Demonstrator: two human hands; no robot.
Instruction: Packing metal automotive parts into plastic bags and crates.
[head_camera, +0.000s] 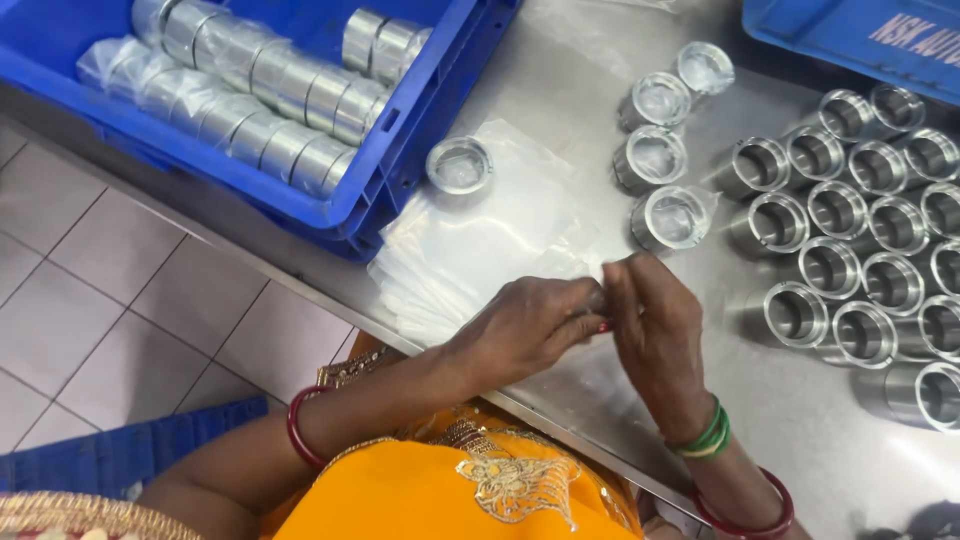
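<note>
Both hands, left hand (525, 325) and right hand (655, 325), pinched a clear bag (590, 262). Four bagged rings (672, 216) done far; many bare rings (835, 268) left, right side.

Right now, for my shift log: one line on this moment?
left hand and right hand: fingers pinch clear bag | bag stack: beside | bare rings: right | crate: bagged rings

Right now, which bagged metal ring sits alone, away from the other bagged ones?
The bagged ring beside the blue crate, lying on the stack of clear bags.
</note>
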